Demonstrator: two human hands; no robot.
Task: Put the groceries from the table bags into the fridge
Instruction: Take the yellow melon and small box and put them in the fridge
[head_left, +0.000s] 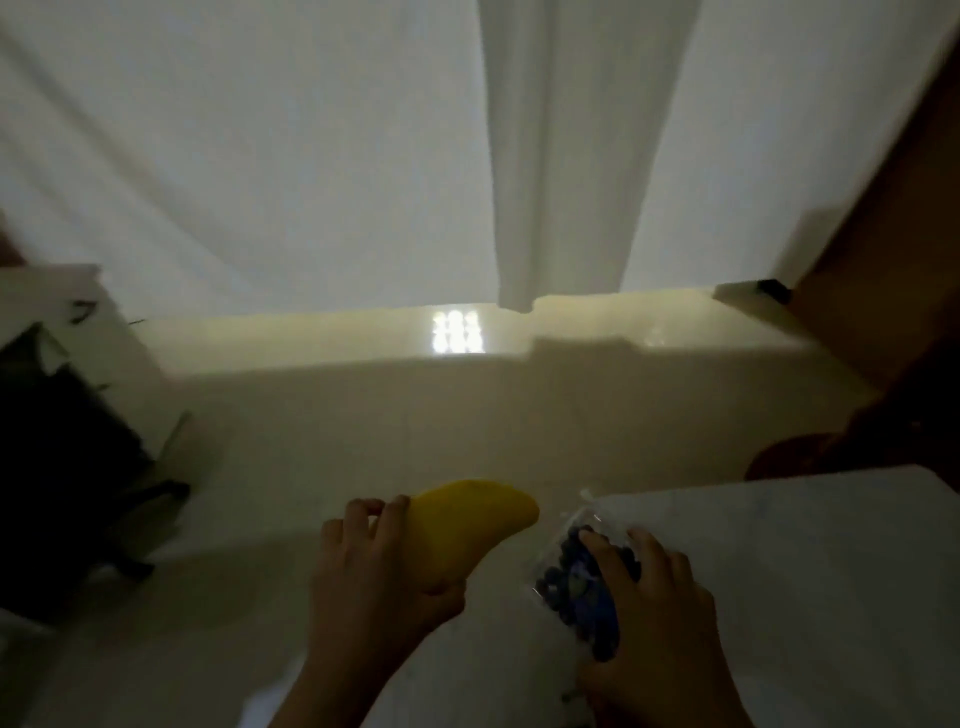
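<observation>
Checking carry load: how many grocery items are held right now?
2: a yellow mango in the left hand, a clear box of blueberries under the right hand. Others may be out of view.

My left hand (374, 571) grips a yellow mango (467, 530); just right of it, my right hand (649, 597) holds a blueberry pack (576, 577).

Pretty dim and murky overall, with a greenish-grey cast. One small glare patch (459, 332) is reflected on the glossy floor (363, 415). Everything is smeared by motion blur, and straight lines are bent near the edges.
</observation>
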